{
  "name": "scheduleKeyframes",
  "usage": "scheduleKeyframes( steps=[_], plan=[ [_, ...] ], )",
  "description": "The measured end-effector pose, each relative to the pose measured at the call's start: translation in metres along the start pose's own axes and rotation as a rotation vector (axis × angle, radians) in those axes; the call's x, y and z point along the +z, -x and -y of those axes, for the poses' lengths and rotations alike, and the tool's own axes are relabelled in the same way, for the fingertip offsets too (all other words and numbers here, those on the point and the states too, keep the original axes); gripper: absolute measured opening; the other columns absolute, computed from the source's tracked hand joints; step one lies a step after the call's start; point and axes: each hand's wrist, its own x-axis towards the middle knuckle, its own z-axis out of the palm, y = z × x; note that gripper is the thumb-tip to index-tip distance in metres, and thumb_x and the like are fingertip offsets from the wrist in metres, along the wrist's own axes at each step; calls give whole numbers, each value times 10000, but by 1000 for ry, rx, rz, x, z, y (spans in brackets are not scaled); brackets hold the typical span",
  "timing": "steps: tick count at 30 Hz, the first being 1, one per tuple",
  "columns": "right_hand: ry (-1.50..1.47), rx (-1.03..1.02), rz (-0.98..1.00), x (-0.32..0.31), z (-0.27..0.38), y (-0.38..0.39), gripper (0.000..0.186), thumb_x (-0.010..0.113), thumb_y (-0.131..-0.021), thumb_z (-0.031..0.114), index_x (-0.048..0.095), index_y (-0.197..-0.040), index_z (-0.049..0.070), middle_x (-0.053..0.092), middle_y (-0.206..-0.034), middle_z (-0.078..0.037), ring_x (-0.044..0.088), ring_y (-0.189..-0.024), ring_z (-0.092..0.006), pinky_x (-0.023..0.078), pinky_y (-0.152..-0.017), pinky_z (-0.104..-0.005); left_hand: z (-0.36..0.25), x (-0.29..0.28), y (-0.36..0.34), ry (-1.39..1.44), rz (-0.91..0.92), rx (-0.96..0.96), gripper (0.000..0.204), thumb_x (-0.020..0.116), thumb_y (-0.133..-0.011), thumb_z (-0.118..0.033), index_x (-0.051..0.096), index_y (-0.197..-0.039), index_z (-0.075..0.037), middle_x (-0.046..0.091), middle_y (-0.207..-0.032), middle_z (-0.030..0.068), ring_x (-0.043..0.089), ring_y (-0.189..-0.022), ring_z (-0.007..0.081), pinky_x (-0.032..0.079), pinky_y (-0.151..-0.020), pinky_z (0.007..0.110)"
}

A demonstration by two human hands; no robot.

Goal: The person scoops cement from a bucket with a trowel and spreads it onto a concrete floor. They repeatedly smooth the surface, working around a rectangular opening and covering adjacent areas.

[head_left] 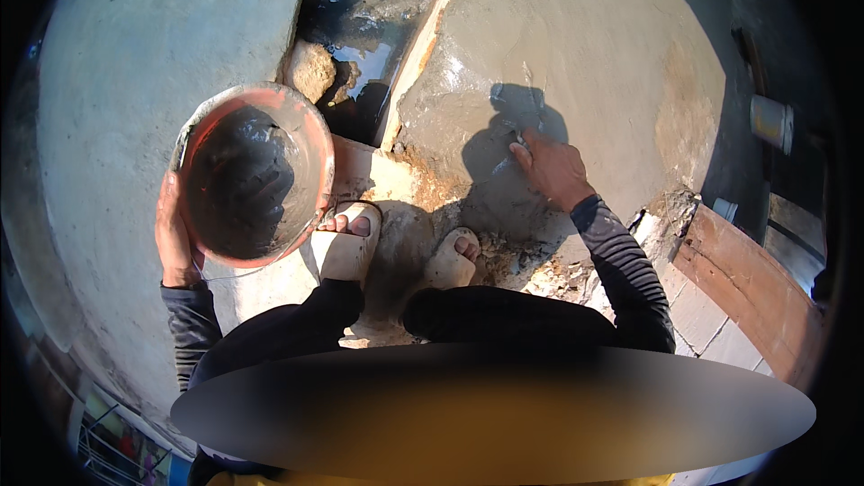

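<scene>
My left hand grips the outer left side of a round orange-red basin, its thumb side against the wall. Wet grey mortar coats the inside, and the basin leans beside my left foot. Over to the right, my right hand is closed low over smooth wet cement. Small bright glints show at its fingers, but what it holds is blurred into the grey surface and shadow.
Between the slabs lies an open pit with dark water, a rock and a wooden board along its edge. My sandalled feet stand just below it. A brown plank and a white bucket are at right.
</scene>
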Motion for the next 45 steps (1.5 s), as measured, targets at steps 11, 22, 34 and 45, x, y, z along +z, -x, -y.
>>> scheduleKeyframes(
  steps=[11, 22, 34, 45],
  plan=[
    [78, -49, -112, 8, -30, 3, 465, 498, -1093, 491, 642, -1222, 68, 756, -977, -220, 744, -896, -403, 583, -778, -515, 3, -5, -4, 30, -8, -14, 569, 531, -1117, -411, 525, -1524, -14, 586, -1501, 117, 565, -1339, 219, 424, -1167, 361],
    [87, 61, -108, -91, -90, -126, 606, 495, -1056, 624, 732, -1193, 83, 768, -1037, -206, 732, -1000, -414, 562, -897, -514, 1, -7, -3, 38, -7, -35, 584, 541, -1114, -385, 497, -1544, 8, 572, -1521, 123, 554, -1366, 226, 424, -1169, 365],
    [-134, 294, -295, -110, -108, -195, 719, 421, -1065, 601, 638, -1408, 8, 659, -1372, -293, 615, -1305, -454, 472, -1115, -518, 10, -9, 6, 26, -107, -70, 580, 492, -1128, -435, 523, -1518, -7, 599, -1486, 126, 580, -1334, 224, 445, -1149, 365],
    [-6, -30, -107, -57, -10, -56, 406, 577, -1074, 431, 679, -1203, 59, 751, -1052, -222, 735, -965, -418, 572, -844, -504, 6, -4, 0, 65, -13, -32, 550, 517, -1123, -409, 536, -1510, -20, 598, -1487, 111, 574, -1329, 208, 439, -1153, 351]
  ],
)
